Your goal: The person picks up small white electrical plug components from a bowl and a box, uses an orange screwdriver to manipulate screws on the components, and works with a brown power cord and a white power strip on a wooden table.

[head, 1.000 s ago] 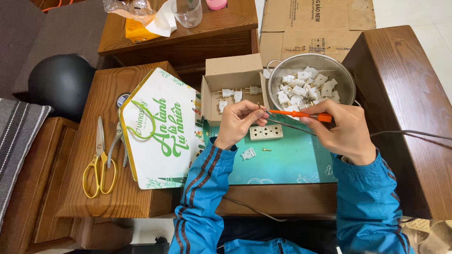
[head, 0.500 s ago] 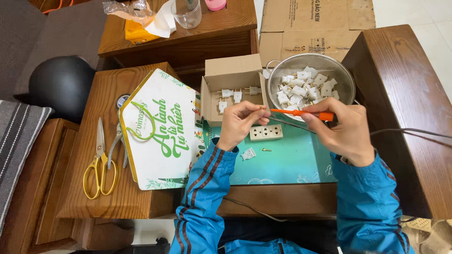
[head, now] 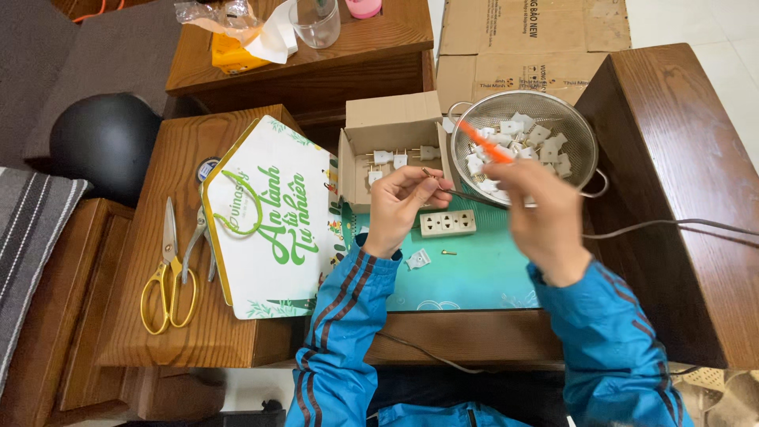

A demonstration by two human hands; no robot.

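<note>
Left hand: fingers pinched together on a thin dark wire.
Right hand: blurred, fingers closed around an orange-handled screwdriver.
Socket strip: lay on the green mat, just below the hands.
Strainer: far right, held white plugs.

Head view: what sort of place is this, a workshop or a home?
Probably a home used for small assembly work: dark wooden furniture, a metal mesh colander of white plug parts, a brown cardboard box of plugs, and yellow-handled scissors.

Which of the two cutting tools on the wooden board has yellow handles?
The large scissors, lying farthest left. The smaller pliers beside them have grey handles.
</note>
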